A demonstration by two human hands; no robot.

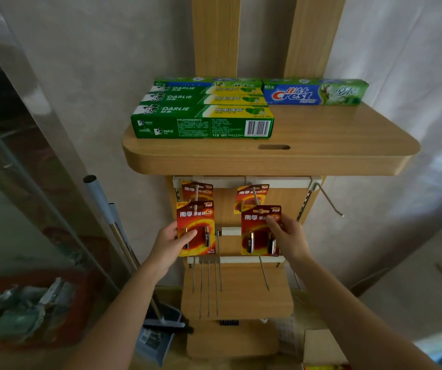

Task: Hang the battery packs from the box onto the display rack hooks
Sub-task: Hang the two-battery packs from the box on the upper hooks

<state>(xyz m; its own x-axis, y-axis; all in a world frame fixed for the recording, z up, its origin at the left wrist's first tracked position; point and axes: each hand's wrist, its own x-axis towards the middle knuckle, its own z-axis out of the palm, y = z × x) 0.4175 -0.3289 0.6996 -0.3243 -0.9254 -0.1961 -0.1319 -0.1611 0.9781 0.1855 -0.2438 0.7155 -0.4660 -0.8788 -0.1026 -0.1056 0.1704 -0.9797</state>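
Top shelf (267,161) overhangs the hooks: no entry from above. Left and middle hooks fronted by battery packs (195,228). Far-right hook (329,200) bare, approach open. Lower wire hooks (209,284) jut forward. Broom handle (115,225) crowds left.

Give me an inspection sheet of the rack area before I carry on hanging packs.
Surface: wooden top shelf carries Darlie boxes and a Crest box.
Job's things: rear left pack and rear right pack hang on upper hooks; left battery pack and right battery pack are held in front of them; cardboard box at lower right.
Clutter: dustpan beside the rack's foot.
Hands: left hand pinches left battery pack; right hand pinches right battery pack.
Cables: nothing seen.
Surroundings: pale wall; spare hook at upper right, lower hooks bare.
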